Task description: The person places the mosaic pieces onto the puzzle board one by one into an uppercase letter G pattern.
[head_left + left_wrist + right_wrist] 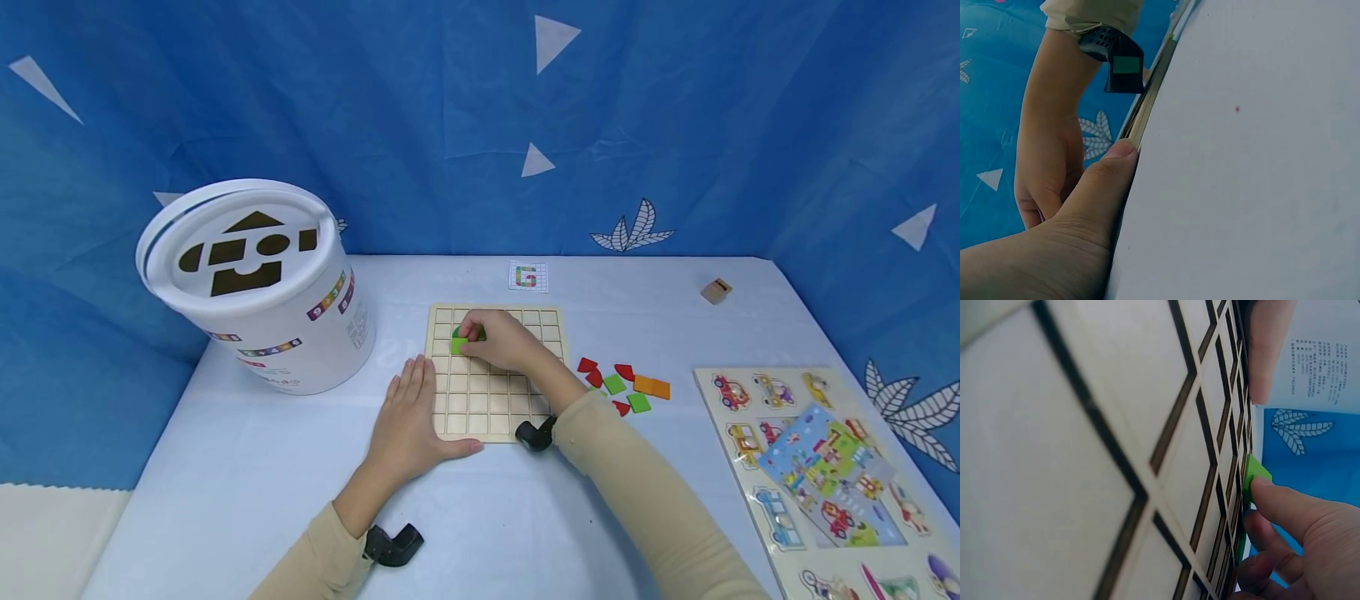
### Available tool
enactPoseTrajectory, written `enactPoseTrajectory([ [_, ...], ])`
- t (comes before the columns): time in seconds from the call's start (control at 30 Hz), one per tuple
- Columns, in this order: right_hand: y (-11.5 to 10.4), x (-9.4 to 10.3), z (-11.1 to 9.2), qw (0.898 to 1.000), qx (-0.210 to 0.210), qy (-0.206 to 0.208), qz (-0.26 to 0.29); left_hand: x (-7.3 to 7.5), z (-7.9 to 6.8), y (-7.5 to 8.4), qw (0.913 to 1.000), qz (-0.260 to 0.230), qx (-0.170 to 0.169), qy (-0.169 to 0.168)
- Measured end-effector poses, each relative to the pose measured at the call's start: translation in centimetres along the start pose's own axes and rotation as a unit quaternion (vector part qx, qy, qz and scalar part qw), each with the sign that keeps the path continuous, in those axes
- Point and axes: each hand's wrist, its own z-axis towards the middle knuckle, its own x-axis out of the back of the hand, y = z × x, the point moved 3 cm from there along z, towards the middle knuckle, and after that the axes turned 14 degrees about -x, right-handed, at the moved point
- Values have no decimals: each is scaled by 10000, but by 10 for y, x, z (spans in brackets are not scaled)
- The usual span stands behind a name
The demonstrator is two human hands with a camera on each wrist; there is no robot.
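We see right hand (501, 337) pinching green square tile (459, 347), equal sides roughly along grid of board (478, 403); left hand (408, 421): fingers straight, thumb wide.

The white-clothed table (480, 517) carries a lidded bucket (262, 327) near its far-left corner, a pattern card (528, 277) and wooden block (716, 291) toward the far edge, a grid board (478, 393) centrally, tiles (614, 384) beside it, a vehicle puzzle (750, 478) along the right edge

Your sleeves (652, 492) are beige; the square tile (459, 346) you pinch is lime green. Your board (480, 405) is pale, gridded with darker lines. Toward the right edge of your white surface (502, 533), loose tiles (614, 384) are red, orange and green; far-edge cloth (360, 108) is blue with white triangles.
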Motion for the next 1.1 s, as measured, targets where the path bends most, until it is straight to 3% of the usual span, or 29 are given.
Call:
enactPoseTrajectory([
  [0.63,0,3,-6,9973,110,38,-723,0,0,0,10000,-40,14,-8],
  [0.83,7,16,-20,9985,341,-117,-408,0,0,1,10000,-31,35,-34],
  [1.1,36,46,-45,9999,-65,-124,-100,0,0,1,10000,-56,73,-6],
])
